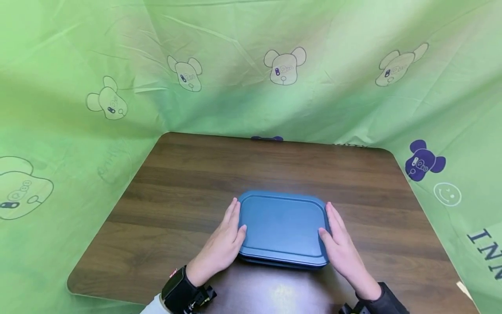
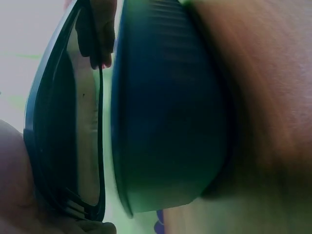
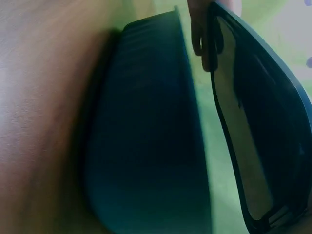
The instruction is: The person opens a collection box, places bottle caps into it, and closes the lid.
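Observation:
A blue rectangular lid (image 1: 282, 226) with rounded corners lies between my two hands. My left hand (image 1: 221, 242) holds its left edge, thumb over the rim. At the opposite edge my right hand (image 1: 341, 244) holds the lid the same way. Beneath it stands a deep blue box (image 2: 168, 107) on the table, mostly hidden by the lid in the head view. Both wrist views show a gap between the lid (image 3: 273, 107) and the box's rim. The lid's dark underside has a rim around it.
The brown wood-grain table (image 1: 188, 174) has rounded corners and extends on all sides of the box. A green cloth (image 1: 235, 35) printed with bear heads hangs behind and beside it. At the right table edge is a small pale patch (image 1: 464, 288).

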A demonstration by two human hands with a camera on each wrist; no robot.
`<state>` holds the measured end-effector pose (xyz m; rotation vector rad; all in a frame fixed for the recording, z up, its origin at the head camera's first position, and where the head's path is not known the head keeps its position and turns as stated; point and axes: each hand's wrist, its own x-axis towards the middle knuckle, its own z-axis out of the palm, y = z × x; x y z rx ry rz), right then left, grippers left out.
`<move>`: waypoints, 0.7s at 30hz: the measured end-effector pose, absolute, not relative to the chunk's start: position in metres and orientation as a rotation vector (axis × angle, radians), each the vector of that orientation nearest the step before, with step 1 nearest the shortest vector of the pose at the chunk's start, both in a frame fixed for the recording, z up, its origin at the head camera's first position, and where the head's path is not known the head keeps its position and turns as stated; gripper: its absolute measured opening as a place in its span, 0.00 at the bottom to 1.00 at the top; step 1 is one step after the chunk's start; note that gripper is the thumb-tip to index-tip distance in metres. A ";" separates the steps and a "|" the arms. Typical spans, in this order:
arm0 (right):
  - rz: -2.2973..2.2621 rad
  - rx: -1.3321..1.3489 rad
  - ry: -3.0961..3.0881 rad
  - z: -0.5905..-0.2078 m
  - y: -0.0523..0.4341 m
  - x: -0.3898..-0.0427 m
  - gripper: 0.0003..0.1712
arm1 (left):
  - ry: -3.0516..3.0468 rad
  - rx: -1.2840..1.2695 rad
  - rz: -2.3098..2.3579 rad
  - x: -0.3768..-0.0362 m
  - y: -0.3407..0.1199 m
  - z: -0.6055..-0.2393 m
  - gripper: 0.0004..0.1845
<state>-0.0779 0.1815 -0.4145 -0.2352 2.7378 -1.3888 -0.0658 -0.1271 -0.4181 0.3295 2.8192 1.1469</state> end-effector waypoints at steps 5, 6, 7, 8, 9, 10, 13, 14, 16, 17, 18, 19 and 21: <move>-1.405 -0.239 2.735 -0.427 0.180 -0.077 0.35 | 2.824 0.354 1.098 -0.063 -0.125 -0.429 0.34; -1.408 -0.250 2.747 -0.429 0.179 -0.077 0.35 | 2.830 0.354 1.094 -0.063 -0.124 -0.431 0.34; -1.414 -0.262 2.759 -0.431 0.179 -0.077 0.35 | 2.837 0.353 1.091 -0.063 -0.123 -0.433 0.34; -1.414 -0.277 2.778 -0.433 0.179 -0.077 0.35 | 2.844 0.350 1.090 -0.063 -0.123 -0.434 0.34; -1.408 -0.285 2.795 -0.435 0.178 -0.077 0.35 | 2.846 0.347 1.089 -0.063 -0.122 -0.436 0.34; -1.403 -0.292 2.810 -0.437 0.178 -0.077 0.35 | 2.846 0.346 1.082 -0.063 -0.122 -0.437 0.35; -1.383 -0.308 2.850 -0.443 0.177 -0.076 0.35 | 2.845 0.345 1.063 -0.062 -0.120 -0.441 0.35; -1.374 -0.316 2.864 -0.445 0.177 -0.076 0.35 | 2.847 0.348 1.054 -0.062 -0.120 -0.442 0.35; -1.355 -0.330 2.888 -0.448 0.176 -0.076 0.34 | 2.855 0.353 1.038 -0.062 -0.119 -0.444 0.35; -1.350 -0.338 2.898 -0.450 0.176 -0.076 0.34 | 2.862 0.357 1.034 -0.062 -0.119 -0.445 0.35; -1.342 -0.348 2.913 -0.451 0.176 -0.076 0.34 | 2.871 0.361 1.030 -0.062 -0.118 -0.445 0.35; -1.339 -0.353 2.917 -0.453 0.175 -0.076 0.34 | 2.879 0.365 1.028 -0.062 -0.118 -0.446 0.35; -1.328 -0.344 2.913 -0.455 0.175 -0.076 0.34 | 2.891 0.368 1.023 -0.062 -0.118 -0.447 0.35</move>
